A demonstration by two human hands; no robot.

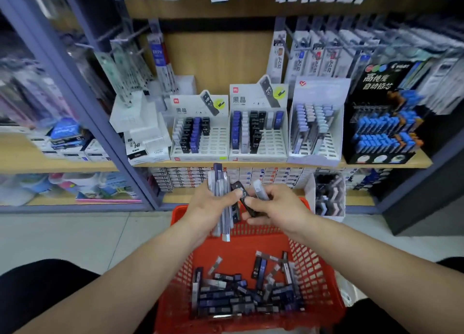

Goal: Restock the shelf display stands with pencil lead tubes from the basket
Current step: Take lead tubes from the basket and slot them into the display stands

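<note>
A red mesh basket [313,266] sits between my knees with several black, blue and grey pencil lead tubes [238,293] lying in its bottom. Above it, my left hand [211,205] grips a bunch of grey and blue tubes [221,183] standing upright. My right hand [273,205] pinches a black tube [242,195] marked 0.7 and also holds a clear grey tube [259,189]. On the shelf ahead stand two white display stands [200,155] [258,153], each partly filled with black, blue and grey tubes.
A pale stand of lilac tubes [313,128] and a black stand of blue tubes [384,133] flank the right. White boxes [143,133] lean at the left. Hanging refill packs [313,57] fill the back. A white box of clips [326,195] stands on the low shelf.
</note>
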